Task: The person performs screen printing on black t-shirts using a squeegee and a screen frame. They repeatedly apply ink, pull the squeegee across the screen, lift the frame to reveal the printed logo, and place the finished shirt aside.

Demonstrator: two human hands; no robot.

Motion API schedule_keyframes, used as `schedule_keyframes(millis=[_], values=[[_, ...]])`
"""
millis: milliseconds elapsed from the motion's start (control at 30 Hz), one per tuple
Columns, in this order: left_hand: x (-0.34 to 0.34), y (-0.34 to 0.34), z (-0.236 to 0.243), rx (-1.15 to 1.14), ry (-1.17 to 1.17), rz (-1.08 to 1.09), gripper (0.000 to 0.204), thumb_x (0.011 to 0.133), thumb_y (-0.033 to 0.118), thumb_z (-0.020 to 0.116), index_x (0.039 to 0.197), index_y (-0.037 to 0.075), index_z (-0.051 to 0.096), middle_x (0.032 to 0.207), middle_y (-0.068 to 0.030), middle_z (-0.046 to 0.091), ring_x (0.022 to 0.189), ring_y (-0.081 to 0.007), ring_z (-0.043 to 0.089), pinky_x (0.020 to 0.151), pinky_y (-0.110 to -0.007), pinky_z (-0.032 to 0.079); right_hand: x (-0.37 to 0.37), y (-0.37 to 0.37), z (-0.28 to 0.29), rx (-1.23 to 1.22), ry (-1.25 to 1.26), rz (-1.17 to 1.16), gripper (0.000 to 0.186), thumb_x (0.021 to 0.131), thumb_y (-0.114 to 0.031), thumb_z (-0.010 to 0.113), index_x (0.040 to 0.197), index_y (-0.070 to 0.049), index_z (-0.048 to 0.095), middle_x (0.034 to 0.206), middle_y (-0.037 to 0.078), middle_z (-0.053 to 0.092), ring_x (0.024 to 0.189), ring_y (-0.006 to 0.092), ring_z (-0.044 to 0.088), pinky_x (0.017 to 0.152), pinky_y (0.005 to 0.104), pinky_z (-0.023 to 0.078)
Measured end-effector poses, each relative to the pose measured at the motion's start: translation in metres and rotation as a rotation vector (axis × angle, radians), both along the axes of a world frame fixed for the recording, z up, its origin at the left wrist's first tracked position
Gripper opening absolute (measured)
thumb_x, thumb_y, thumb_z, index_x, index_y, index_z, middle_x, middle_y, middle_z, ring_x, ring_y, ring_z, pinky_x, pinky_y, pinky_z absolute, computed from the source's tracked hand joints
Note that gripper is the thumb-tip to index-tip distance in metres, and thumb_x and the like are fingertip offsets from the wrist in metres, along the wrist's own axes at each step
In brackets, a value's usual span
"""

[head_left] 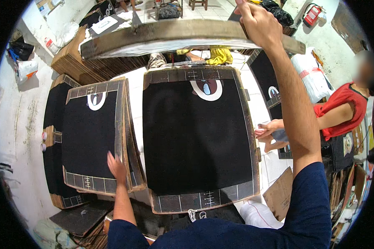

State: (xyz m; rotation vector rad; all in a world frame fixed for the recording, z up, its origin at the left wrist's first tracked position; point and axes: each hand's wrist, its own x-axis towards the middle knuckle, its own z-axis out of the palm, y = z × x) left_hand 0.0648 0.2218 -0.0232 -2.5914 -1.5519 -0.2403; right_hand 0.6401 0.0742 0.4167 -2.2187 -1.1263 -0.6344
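My right hand is raised at the far side, its fingers closed round the top edge of a long wooden screen-printing frame. The frame is tilted up, with a strip of its pale underside showing. Below it lies a board with black fabric stretched over it, bearing a white, brown and pale blue print near its far edge. At the left, my left hand has its fingers stretched out over the right side of a second board with black fabric. That fabric carries a similar print. Whether this hand touches it I cannot tell.
A co-worker in a red top reaches toward the right side of the middle board. Stacked brown boards stand at the far left. A white wrapped bundle lies at the right, below a wall-mounted fire extinguisher.
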Motion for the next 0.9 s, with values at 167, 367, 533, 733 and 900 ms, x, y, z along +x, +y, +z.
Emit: schedule_keyframes(millis=[167,367,533,733,900], values=[[-0.121,-0.089,-0.094,-0.462,0.261,0.419,0.074,0.108,0.043,0.059,0.172,0.029,0.023,0.178,-0.017,0.018,0.16,-0.0435,0.023,0.125,-0.063,0.026,0.021,0.025,0.03,-0.108,-0.014,-0.057,0.056,0.106,-0.057,0.04,0.115,-0.017,0.078,0.116,0.019,0.077,0.114,0.0417,0.071,0.1,0.052,0.053],[-0.145,-0.089,-0.069,-0.348,0.29,0.223,0.075,0.099,0.029,0.067,0.167,0.029,0.035,0.175,-0.0202,0.024,0.158,-0.0447,0.027,0.126,-0.061,0.026,0.019,0.033,0.045,-0.149,0.078,-0.096,0.062,0.106,-0.059,0.039,0.117,-0.011,0.077,0.122,0.023,0.075,0.119,0.0437,0.067,0.105,0.0517,0.05],[-0.137,-0.067,-0.028,-0.314,0.101,-0.141,0.078,0.091,0.013,0.069,0.164,0.021,0.044,0.173,-0.0273,0.024,0.16,-0.0467,0.024,0.127,-0.064,0.023,0.013,0.025,0.041,-0.115,0.034,-0.001,0.063,0.108,-0.056,0.037,0.123,-0.007,0.074,0.127,0.021,0.074,0.127,0.0408,0.064,0.109,0.0498,0.047],[-0.044,-0.047,0.056,-0.574,0.189,-0.175,0.103,0.083,0.0,0.069,0.171,0.031,0.025,0.169,-0.0272,0.032,0.156,-0.0471,0.032,0.116,-0.062,0.043,0.024,0.031,0.035,-0.279,-0.142,-0.113,0.053,0.11,-0.048,0.033,0.144,-0.021,0.062,0.143,0.025,0.063,0.131,0.0434,0.061,0.11,0.0539,0.049],[0.066,-0.057,0.073,-0.518,0.017,-0.341,0.105,0.086,0.003,0.07,0.172,0.031,0.016,0.158,-0.0311,0.04,0.139,-0.0533,0.049,0.099,-0.061,0.056,0.012,0.023,0.029,-0.217,-0.137,-0.122,0.058,0.106,-0.054,0.043,0.143,-0.014,0.064,0.143,0.024,0.064,0.13,0.044,0.062,0.109,0.0525,0.049]])
